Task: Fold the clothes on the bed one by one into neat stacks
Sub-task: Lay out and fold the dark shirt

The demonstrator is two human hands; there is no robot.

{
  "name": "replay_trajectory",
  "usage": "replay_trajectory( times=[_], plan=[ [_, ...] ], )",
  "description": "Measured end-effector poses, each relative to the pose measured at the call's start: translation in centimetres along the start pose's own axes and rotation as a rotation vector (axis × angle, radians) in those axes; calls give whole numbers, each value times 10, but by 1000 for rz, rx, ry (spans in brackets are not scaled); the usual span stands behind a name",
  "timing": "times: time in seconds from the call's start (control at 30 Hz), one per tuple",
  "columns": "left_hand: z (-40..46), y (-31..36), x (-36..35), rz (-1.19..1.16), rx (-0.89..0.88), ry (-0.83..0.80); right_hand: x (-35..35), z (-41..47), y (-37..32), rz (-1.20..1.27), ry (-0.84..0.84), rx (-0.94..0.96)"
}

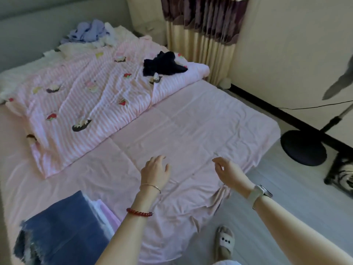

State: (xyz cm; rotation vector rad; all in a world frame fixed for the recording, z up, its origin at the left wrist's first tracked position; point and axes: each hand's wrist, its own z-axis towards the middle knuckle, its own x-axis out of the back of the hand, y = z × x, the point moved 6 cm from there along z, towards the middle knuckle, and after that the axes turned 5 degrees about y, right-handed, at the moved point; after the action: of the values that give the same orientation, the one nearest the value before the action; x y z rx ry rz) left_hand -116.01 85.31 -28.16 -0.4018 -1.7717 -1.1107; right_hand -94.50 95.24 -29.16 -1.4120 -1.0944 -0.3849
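Observation:
My left hand (pixel 155 171) and my right hand (pixel 228 172) hover side by side over the bare pink sheet of the bed (pixel 191 131), fingers relaxed and holding nothing. A folded stack sits at the near left corner, with blue denim (pixel 63 230) on top and white and lilac pieces (pixel 104 213) showing beneath it. A crumpled dark navy garment (pixel 164 64) lies on the striped pink quilt (pixel 86 96) further back. A heap of lavender and white clothes (pixel 89 33) rests near the head of the bed.
A fan's black round base (pixel 303 148) and pole stand on the floor to the right, with a cable along the wall. Curtains (pixel 202 25) hang behind the bed. A slippered foot (pixel 224 241) stands by the bed's near edge.

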Motion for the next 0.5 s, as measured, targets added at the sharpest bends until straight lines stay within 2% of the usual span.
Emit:
replay_trajectory(
  times=[0.2,0.5],
  plan=[
    [37,103,-76,17,-95,-100,67,37,94,44,56,-96],
    [88,301,-199,-87,-90,-208,201,104,260,-35,44,-176]
  ],
)
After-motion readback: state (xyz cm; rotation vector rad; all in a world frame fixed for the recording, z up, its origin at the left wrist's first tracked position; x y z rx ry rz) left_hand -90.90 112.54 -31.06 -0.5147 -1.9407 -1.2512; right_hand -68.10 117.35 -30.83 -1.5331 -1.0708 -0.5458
